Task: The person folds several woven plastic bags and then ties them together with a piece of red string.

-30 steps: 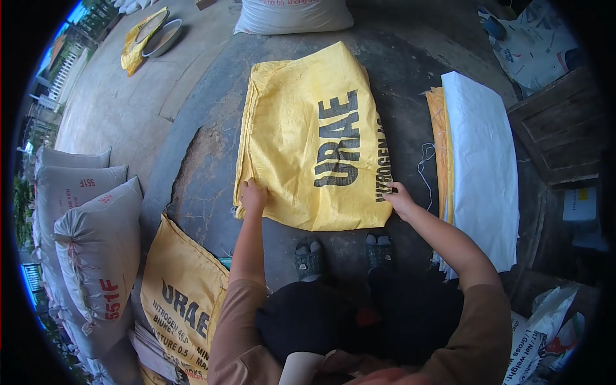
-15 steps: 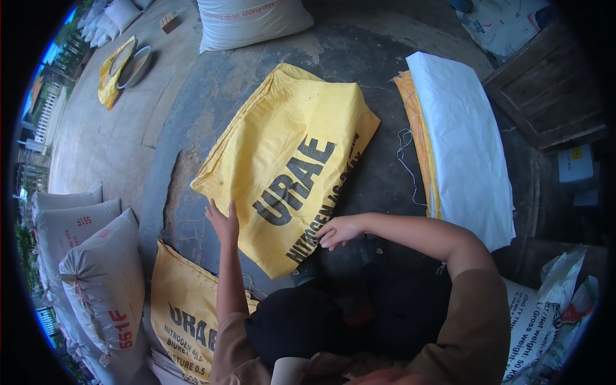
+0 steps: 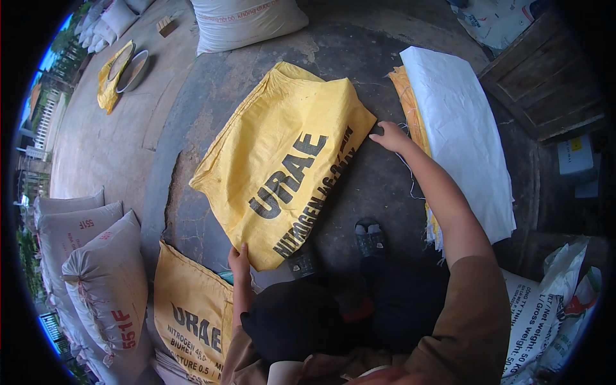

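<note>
A yellow woven sack (image 3: 256,147) printed "URAE" lies spread on the dark floor, its surface rumpled. My left hand (image 3: 239,262) grips the sack's lower left edge, fingers closed on it. At the sack's right corner is my right hand (image 3: 393,138), thumb and forefinger parted around a dark gap. Whether its fingertips touch the corner is hard to see. Under my left arm lies a second yellow sack (image 3: 192,308) with the same print.
Right of the spread sack is a folded white sheet (image 3: 459,141) over yellow sacks with loose strings. Filled 551F sacks (image 3: 106,282) stand at left, a full white sack (image 3: 250,22) at the back. A basin (image 3: 133,70) sits far left, a wooden panel (image 3: 545,77) at right.
My right hand has moved up and right, from the sack's lower edge to its right corner. My left hand has slid down to the lower left edge and closed on it.
</note>
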Motion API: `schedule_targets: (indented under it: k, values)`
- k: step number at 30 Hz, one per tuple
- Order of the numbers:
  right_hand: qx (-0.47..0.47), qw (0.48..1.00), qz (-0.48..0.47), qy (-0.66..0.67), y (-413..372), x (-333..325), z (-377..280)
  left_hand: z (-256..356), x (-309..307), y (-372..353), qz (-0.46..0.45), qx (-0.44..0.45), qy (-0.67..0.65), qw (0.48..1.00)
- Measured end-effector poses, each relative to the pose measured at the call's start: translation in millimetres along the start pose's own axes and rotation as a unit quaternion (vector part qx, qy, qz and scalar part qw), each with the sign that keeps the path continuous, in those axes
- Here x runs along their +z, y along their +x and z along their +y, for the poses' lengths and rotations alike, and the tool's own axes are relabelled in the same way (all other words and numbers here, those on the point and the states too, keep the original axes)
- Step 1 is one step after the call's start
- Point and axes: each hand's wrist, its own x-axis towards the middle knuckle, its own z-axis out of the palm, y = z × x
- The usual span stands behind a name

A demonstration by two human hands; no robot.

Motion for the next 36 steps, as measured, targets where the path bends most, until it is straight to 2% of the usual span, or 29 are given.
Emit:
schedule_targets:
  k: [1,3,5,7,8,9,11,12,14,16,17,18,20,21,23,24,25,27,28,29,31,33,35,36]
  values:
    - [-0.007,0.999,-0.035,0.015,3.1,-4.6,-11.8,1.3,-18.9,13.1,0.015,0.005,0.02,1.0]
    - [-0.023,0.999,-0.023,0.025,11.1,4.3,-19.3,11.5,-68.3,36.8,-0.002,-0.106,-0.011,0.994]
    - [-0.041,0.998,-0.01,0.037,12.5,17.8,-24.2,17.2,-115.6,56.4,-0.003,-0.169,0.025,0.985]
    - [-0.048,0.994,-0.093,0.026,8.3,35.7,-27.4,-7.6,-148.0,83.4,0.001,-0.149,0.012,0.989]
    - [-0.057,0.993,-0.101,0.033,3.4,48.0,-25.6,-17.3,-156.1,90.3,0.003,-0.129,-0.006,0.992]
    - [-0.057,0.992,-0.103,0.036,-1.2,57.9,-25.0,-14.4,-153.8,87.4,0.005,-0.129,-0.004,0.992]
    - [-0.082,0.951,-0.26,0.148,-11.7,74.4,-26.1,-8.7,-135.5,76.7,0.017,-0.119,-0.025,0.992]
    - [-0.083,0.949,-0.264,0.148,-18.8,80.0,-29.8,-12.6,-130.7,75.3,0.026,-0.106,0.01,0.994]
    - [-0.094,0.942,-0.251,0.203,-29.0,83.2,-40.7,-25.1,-121.3,79.8,0.07,-0.093,0.056,0.992]
    - [-0.071,0.947,-0.246,0.195,-24.4,71.9,-45.1,-33.2,-111.2,84.5,0.116,-0.083,0.097,0.985]
    - [-0.045,0.953,-0.233,0.191,-21.0,64.0,-46.8,-34.4,-105.7,89.6,0.14,-0.05,0.123,0.981]
    - [-0.067,0.967,-0.181,0.168,-15.4,56.7,-45.4,-33.3,-96.9,96.8,0.163,-0.017,0.147,0.975]
    - [-0.085,0.979,-0.079,0.166,-6.8,27.3,-47.8,-2.3,-59.9,97.8,0.204,0.089,0.068,0.973]
    - [-0.079,0.978,-0.03,0.188,-4.7,7.5,-52.2,25.8,-41.4,93.4,0.219,0.111,0.076,0.966]
    - [-0.107,0.955,0.069,0.266,10.8,-19.0,-33.8,56.0,-17.1,106.4,0.231,0.177,0.048,0.956]
    - [-0.109,0.952,0.09,0.271,8.4,-34.8,-27.1,62.3,-9.1,116.1,0.226,0.222,0.012,0.948]
    - [-0.111,0.948,0.112,0.275,4.7,-48.8,-20.6,75.9,1.7,114.4,0.228,0.22,0.007,0.948]
    - [-0.081,0.946,0.134,0.283,-10.9,-58.2,0.4,110.4,26.8,92.7,0.211,0.295,-0.051,0.931]
    - [-0.065,0.957,0.152,0.238,-24.0,-57.4,8.9,111.9,32.5,88.6,0.194,0.303,-0.041,0.932]
    - [-0.049,0.965,0.17,0.193,-38.8,-53.1,17.3,106.8,33.7,88.3,0.195,0.302,-0.044,0.932]
    - [0.021,0.976,0.164,0.141,-65.8,-36.8,33.6,78.0,36.7,90.3,0.15,0.239,0.055,0.958]
    - [0.066,0.993,0.09,-0.024,-81.9,-15.3,54.8,31.8,28.0,98.2,0.125,0.217,0.076,0.965]
    - [0.089,0.994,0.028,-0.053,-92.7,4.2,61.5,6.7,16.5,91.2,0.017,0.061,0.035,0.997]
    - [0.071,0.997,0.028,-0.013,-96.7,15.5,69.6,8.1,12.5,81.7,0.015,0.062,0.039,0.997]
